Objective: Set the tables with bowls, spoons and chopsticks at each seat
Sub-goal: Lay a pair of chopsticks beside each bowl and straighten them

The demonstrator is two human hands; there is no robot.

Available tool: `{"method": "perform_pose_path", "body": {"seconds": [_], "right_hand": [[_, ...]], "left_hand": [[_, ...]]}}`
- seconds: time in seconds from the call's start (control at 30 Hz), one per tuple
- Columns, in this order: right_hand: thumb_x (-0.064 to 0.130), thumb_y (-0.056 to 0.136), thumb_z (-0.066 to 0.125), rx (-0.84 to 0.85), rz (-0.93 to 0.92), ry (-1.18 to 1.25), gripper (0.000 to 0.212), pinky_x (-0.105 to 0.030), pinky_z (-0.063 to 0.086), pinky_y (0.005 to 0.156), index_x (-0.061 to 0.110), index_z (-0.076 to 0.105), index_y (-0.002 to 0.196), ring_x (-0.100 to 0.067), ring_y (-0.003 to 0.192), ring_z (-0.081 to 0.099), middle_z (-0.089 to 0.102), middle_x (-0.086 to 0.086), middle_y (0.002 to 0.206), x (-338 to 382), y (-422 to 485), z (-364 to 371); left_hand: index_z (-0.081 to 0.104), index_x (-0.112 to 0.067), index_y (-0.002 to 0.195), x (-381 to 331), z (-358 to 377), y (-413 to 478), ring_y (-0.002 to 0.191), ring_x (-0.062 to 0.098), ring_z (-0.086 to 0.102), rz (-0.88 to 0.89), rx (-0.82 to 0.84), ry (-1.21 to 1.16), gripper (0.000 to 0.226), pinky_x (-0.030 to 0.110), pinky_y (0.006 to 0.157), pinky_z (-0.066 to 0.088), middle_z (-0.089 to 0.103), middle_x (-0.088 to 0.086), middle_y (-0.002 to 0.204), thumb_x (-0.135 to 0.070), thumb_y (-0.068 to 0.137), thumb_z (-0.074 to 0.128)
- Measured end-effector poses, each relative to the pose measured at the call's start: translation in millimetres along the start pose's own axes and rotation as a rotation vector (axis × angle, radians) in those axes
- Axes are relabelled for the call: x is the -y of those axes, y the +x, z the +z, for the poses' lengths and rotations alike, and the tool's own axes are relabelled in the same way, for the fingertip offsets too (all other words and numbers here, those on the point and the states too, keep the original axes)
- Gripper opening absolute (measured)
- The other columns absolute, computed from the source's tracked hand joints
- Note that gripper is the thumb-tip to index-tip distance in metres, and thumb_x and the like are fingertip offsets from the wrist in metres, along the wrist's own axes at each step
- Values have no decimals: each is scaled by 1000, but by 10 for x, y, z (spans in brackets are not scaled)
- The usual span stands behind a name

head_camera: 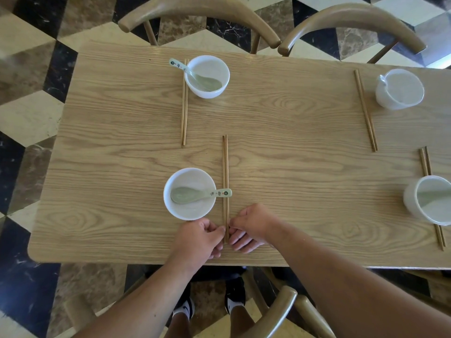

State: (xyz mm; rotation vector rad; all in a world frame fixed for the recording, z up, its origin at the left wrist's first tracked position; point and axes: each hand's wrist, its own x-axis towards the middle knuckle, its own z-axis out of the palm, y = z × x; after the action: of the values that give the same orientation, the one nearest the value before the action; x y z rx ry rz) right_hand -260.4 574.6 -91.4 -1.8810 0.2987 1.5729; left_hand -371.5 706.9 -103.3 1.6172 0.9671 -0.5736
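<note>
Pinching the near end of a pair of chopsticks point(226, 172) from either side, the left hand point(197, 237) and right hand point(251, 228) both have their fingers curled, fingertips closed on the sticks close to the table point(292, 132) edge. The pair lies straight, pointing away from the person, just right of the near bowl point(189, 211). A pale green spoon point(192, 195) lies in that white bowl, its handle reaching out over the rim and across the chopsticks.

Beyond the near bowl, on the far side of the table, a second bowl point(207, 91) holds a second spoon point(195, 75), with a second pair of chopsticks point(185, 106) just to its left. Well to the right of the near bowl sit two more white bowls: the far one point(400, 93) with chopsticks point(366, 111) lying apart on its left, and the nearer one point(415, 203) resting on top of its chopsticks point(424, 162). It seems to hold a spoon, though the edge of the view blurs it.

Wooden chairs point(207, 11) stand at the far side
</note>
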Motion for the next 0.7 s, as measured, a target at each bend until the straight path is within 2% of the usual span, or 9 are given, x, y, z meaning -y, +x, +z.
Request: {"method": "perform_pose_path", "body": {"seconds": [0.1,0.2,0.3,0.4,0.53,0.57,0.63,0.7], "right_hand": [[19,102,64,-1,0,3,31,-52,67,78,-10,71,108,-35,82,81,81,-22,88,-3,-9,-2],[20,103,64,8,-1,12,30,-50,68,76,-9,71,107,-30,74,80,81,-22,87,-2,-7,-10],[19,102,64,17,-7,17,25,-49,68,75,-3,74,97,-29,72,80,81,-21,85,-8,-11,-14],[16,100,62,30,-3,23,23,-43,68,67,-1,74,91,-29,67,78,80,-18,78,-16,-15,-43],[12,92,55,39,-12,211,23,-36,57,56,2,70,78,-27,48,60,70,-17,65,-74,-121,-74],[13,93,54,-16,-51,260,23,-33,51,51,3,69,79,-25,44,54,68,-17,64,-84,-132,-90],[19,96,56,-198,-170,299,22,-33,42,46,3,68,86,-24,42,47,68,-15,66,-71,-131,-123],[26,97,61,-325,-297,281,19,-36,48,48,10,70,98,-22,49,56,73,-10,78,39,-115,-126]], "left_hand": [[69,-5,81,-5,-1,1,52,19,69,0,-5,-2,24,26,52,57,77,10,69,-22,98,73],[69,-4,83,-9,-2,6,51,17,69,-2,-6,1,25,26,52,58,78,9,69,-23,98,73],[68,-7,79,4,5,10,51,17,69,-1,-6,-4,25,25,52,57,77,9,68,-23,98,73],[68,-8,79,9,-10,8,52,18,69,21,26,-15,24,27,55,59,77,9,68,-22,98,73],[61,-9,70,47,-150,-158,56,19,69,58,83,-82,35,34,62,60,73,9,67,-27,95,77],[59,-11,66,57,-215,-209,55,17,68,68,45,-96,39,35,61,59,70,7,64,-31,96,76],[48,-16,59,48,-363,-305,50,15,58,108,-134,-114,50,38,54,50,58,1,55,-39,97,71],[41,-18,60,19,-530,-323,49,15,47,139,-392,-116,53,38,54,42,47,-8,49,-43,97,69]]}}
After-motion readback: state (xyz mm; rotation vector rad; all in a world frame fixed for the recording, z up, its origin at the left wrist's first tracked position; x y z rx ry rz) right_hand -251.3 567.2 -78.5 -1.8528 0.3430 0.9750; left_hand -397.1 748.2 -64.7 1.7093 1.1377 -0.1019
